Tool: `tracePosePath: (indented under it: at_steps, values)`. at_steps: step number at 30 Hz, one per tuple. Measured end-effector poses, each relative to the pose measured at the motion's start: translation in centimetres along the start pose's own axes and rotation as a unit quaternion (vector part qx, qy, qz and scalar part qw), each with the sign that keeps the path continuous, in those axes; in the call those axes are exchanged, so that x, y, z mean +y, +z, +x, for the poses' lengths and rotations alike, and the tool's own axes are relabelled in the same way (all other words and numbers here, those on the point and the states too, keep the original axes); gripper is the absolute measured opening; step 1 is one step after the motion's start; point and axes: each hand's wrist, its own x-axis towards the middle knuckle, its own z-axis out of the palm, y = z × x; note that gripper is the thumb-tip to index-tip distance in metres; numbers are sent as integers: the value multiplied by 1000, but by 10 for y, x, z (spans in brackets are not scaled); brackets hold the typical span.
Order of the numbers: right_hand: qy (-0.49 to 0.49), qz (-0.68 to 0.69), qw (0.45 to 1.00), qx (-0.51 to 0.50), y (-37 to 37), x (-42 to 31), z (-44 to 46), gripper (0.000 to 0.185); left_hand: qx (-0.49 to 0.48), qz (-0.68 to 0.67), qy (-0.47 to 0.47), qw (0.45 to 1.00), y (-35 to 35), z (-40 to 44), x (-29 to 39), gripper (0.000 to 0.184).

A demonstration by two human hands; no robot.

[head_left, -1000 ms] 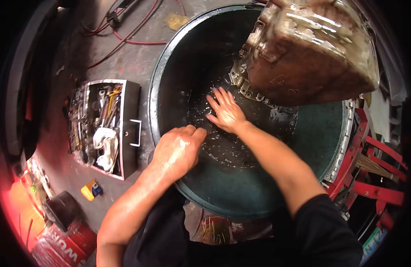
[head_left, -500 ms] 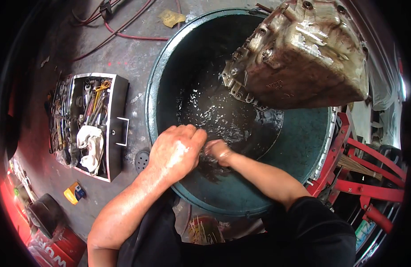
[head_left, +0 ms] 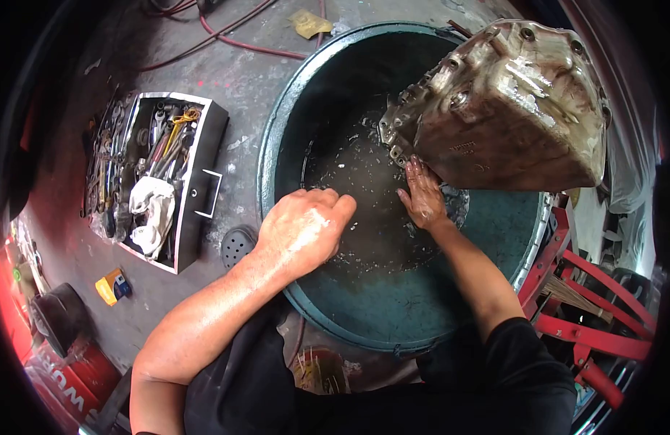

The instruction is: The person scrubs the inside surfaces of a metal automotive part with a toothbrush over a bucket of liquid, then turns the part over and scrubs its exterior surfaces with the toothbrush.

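Observation:
A large round green tub (head_left: 271, 167) holds dark liquid with bubbles and specks on its surface. My left hand (head_left: 306, 225) is closed above the tub's near left part, wet and shiny on its back; whatever its curled fingers hold, if anything, is hidden. Inside the tub, my right hand (head_left: 424, 197) is spread flat, palm down, with its fingertips at the lower edge of a dirty metal casing (head_left: 509, 116). This casing rests over the tub's right side, its bolt-holed flange reaching down toward the liquid.
On the floor at left lies an open drawer (head_left: 197, 181) of tools with a white rag (head_left: 155, 210). Nearby are a round drain cover (head_left: 239, 246) and a yellow-blue box (head_left: 113, 287). Red hoses (head_left: 248, 48) cross behind. A red metal frame (head_left: 588, 337) stands at right.
My right hand has moved from near my left hand, where it was blurred, to the right beside the casing, fingers now spread. My left hand stays closed. The camera view has shifted slightly.

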Motion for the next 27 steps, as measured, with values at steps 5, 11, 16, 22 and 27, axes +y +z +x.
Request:
tracePosePath:
  at_steps: [5, 11, 16, 22, 27]
  values:
    - [59, -70, 994, 59, -8, -46, 47, 77, 6, 1, -4, 1000, 0, 0, 1, 11]
    - [113, 36, 989, 90, 10, -62, 34, 73, -12, -46, -50, 998, 0, 1, 4, 14]
    - [-139, 1, 987, -75, -117, -64, -45, 54, 41, -219, -61, 973, 16, 13, 1, 21]
    - [-146, -163, 954, 208, -322, -61, -62, 38, 6, -165, -165, 972, 38, 42, 11, 21]
    - [-50, -247, 887, 387, -337, -28, -20, 46, -112, -18, -212, 971, 82, 128, -39, 27]
